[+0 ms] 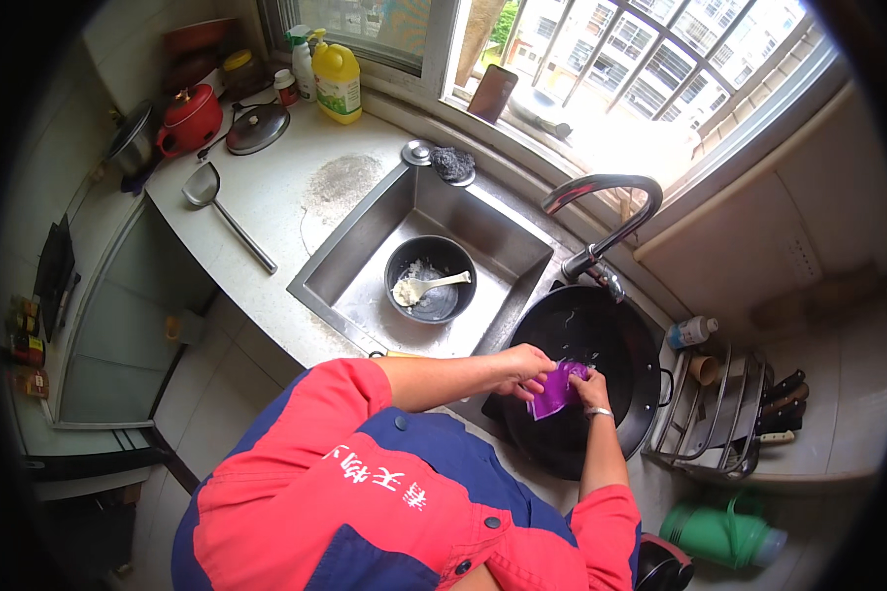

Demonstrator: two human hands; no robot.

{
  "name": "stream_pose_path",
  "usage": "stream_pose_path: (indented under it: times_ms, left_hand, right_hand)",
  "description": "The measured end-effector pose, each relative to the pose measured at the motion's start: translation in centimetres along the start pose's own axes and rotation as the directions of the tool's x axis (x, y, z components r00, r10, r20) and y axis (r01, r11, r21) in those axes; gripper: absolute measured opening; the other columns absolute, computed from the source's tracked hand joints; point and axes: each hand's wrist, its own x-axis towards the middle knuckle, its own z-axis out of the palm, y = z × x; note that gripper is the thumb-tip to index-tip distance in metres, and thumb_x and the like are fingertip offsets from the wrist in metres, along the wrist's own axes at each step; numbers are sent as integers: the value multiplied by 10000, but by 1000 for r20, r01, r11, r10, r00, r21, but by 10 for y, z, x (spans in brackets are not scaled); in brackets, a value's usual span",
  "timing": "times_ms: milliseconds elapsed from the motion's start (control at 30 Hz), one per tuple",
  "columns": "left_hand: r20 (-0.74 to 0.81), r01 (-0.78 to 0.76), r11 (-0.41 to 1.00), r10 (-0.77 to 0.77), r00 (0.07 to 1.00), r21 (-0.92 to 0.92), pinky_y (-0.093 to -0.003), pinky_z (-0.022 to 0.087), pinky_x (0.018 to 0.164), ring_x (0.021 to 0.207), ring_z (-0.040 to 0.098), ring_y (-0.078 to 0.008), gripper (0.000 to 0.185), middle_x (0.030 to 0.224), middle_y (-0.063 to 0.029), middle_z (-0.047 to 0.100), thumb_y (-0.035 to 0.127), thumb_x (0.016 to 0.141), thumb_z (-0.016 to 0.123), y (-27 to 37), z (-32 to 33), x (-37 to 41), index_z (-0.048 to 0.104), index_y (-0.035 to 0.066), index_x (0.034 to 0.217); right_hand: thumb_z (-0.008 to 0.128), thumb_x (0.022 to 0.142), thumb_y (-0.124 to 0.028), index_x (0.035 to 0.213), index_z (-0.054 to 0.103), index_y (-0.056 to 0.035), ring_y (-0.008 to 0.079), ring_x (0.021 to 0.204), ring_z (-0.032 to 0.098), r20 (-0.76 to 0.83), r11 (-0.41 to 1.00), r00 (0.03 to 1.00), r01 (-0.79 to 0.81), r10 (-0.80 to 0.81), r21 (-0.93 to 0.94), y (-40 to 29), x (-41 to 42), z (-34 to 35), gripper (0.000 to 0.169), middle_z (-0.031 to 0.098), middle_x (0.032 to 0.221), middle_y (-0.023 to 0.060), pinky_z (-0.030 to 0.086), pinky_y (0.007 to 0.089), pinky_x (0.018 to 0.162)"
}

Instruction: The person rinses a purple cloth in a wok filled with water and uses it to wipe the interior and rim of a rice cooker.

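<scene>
Over a large black wok, both hands are at a purple packet, which looks like thin plastic with a pale edge. My right hand, with a bracelet at its wrist, grips the packet's right side. My left hand pinches at its upper left edge, the fingertips partly hidden. A few small pale streaks show inside the wok. To the left, in the steel sink, stands a dark pot with a pale rice paddle in it. White food remains, apparently rice, cling to the paddle and pot.
A chrome faucet arches behind the wok. A knife rack stands right of it, near a green thermos. On the left counter lie a steel wok spatula and a pot lid. A scouring pad rests behind the sink.
</scene>
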Motion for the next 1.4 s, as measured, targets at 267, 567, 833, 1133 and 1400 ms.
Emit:
stream_pose_path:
  times_ms: [267, 567, 833, 1133, 1400]
  left_hand:
    - [-71, 222, 970, -230, 971, -101, -590, 358, 869, 1080, 421, -329, 424, 1271, -139, 361, 352, 875, 475, -20, 22, 57, 411, 115, 1221]
    - [14, 301, 879, -319, 948, -370, -677, 127, 955, 1289, 131, -459, 692, 1435, -176, 165, 610, 869, 204, -21, 29, 74, 267, 130, 1363]
    - [290, 196, 657, 36, 956, -728, -403, 459, 722, 744, 575, -252, 230, 825, -134, 606, 208, 846, 461, -36, 18, 95, 583, 23, 786]
    - [-85, -206, 834, 189, 978, -512, -259, 352, 415, 465, 478, -134, 141, 607, -41, 537, 144, 773, 618, -31, 36, 89, 562, 88, 657]
    - [-158, 24, 949, -77, 984, -313, -635, 173, 953, 1238, 273, -352, 517, 1385, -65, 301, 363, 862, 501, 4, 8, 77, 301, 244, 1324]
  right_hand:
    - [684, 657, -138, 816, 578, 7, 247, 699, 611, -338, 906, 914, 70, -226, -418, 24, -1, -34, 239, 628, 764, 131, 480, 354, 661]
    - [626, 795, -141, 798, 561, -53, 59, 623, 472, 40, 910, 970, 209, -239, 357, -94, -66, 27, 109, 536, 714, -16, 406, 226, 555]
    - [584, 798, -190, 827, 608, -66, 129, 662, 550, -252, 871, 842, 492, -477, -3, -46, -45, 86, 130, 605, 775, 29, 441, 272, 557]
    - [562, 771, -209, 848, 589, -66, 314, 680, 576, -346, 767, 817, 170, -460, -619, -33, -4, 13, 165, 594, 767, 134, 467, 400, 596]
    - [549, 783, -411, 1065, 529, -68, 395, 906, 579, -503, 969, 858, -31, -101, -247, 28, 33, -19, 444, 601, 962, 233, 455, 437, 766]
